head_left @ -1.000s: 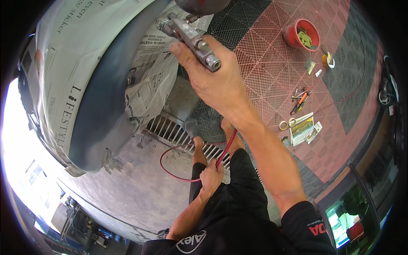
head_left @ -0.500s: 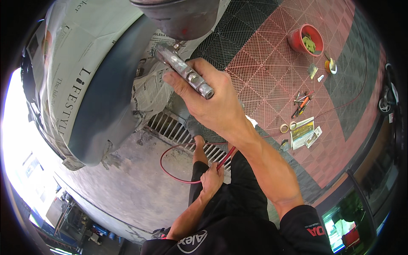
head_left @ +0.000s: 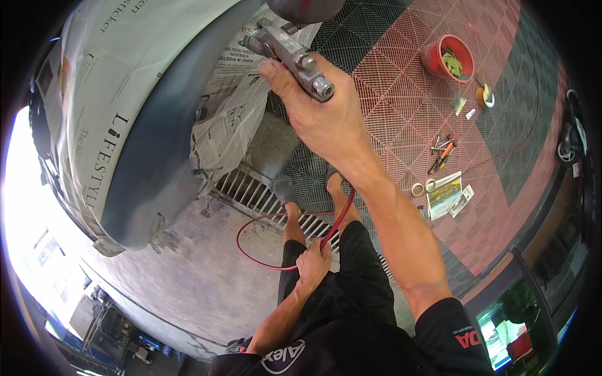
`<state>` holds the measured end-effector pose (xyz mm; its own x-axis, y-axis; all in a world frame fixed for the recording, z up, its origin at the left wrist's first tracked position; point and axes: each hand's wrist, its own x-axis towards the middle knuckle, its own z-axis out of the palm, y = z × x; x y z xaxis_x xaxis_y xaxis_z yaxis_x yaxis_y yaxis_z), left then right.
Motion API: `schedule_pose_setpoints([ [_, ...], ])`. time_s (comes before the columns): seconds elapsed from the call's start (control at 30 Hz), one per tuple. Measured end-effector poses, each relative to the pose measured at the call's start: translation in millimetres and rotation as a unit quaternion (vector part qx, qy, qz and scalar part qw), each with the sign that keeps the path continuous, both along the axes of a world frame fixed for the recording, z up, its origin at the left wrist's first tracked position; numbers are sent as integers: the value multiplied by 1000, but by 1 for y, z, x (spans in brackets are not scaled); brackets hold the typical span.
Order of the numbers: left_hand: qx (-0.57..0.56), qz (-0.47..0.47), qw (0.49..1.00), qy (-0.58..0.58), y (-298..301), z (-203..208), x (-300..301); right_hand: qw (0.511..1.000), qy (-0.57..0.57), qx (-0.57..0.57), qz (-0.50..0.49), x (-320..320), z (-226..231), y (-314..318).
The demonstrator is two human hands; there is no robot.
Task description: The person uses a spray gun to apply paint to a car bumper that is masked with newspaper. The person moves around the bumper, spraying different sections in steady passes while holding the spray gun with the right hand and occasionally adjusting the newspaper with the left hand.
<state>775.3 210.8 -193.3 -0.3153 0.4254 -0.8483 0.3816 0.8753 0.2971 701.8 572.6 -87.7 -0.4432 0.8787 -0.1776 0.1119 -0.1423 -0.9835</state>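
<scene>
Raised in front of me, my right hand (head_left: 326,106) is wrapped round a metal spray gun (head_left: 293,55), its thumb lying along the side. The gun's dark cup (head_left: 307,7) is cut off by the top edge. Its nozzle end is close to a curved grey car panel (head_left: 157,138), which is bordered by newspaper masking (head_left: 94,125). Low by my thigh, my left hand (head_left: 313,264) is closed on a red air hose (head_left: 340,216). From there the hose loops out to the left and also runs up behind my right forearm.
Over a metal floor grate (head_left: 251,191) are my feet. On the red and black floor tiles to the right are a red bucket (head_left: 467,59) with green material inside, several hand tools (head_left: 445,153), tape rolls (head_left: 417,189) and flat packets (head_left: 444,195). Hanging newspaper (head_left: 229,135) edges the panel.
My right hand and the spray gun have moved to the right and upward, along the panel's upper end. The left hand holds the hose in about the same place.
</scene>
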Motion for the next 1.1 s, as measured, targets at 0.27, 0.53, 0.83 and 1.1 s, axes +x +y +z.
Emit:
schedule_pose_setpoints([
  [0.27, 31, -10, 999, 33, 7, -5, 1, 1000, 1, -15, -19, 2, -4, 22],
  [0.53, 43, -3, 999, 27, 17, -8, 3, 998, -3, 28, -52, 5, -25, 47],
  [0.83, 20, 14, 999, 23, 21, -8, 1, 997, -10, 15, -76, 8, -28, 39],
  [1.1, -9, 4, 1000, 7, 9, -3, -3, 999, -4, 25, -40, 6, -19, -6],
])
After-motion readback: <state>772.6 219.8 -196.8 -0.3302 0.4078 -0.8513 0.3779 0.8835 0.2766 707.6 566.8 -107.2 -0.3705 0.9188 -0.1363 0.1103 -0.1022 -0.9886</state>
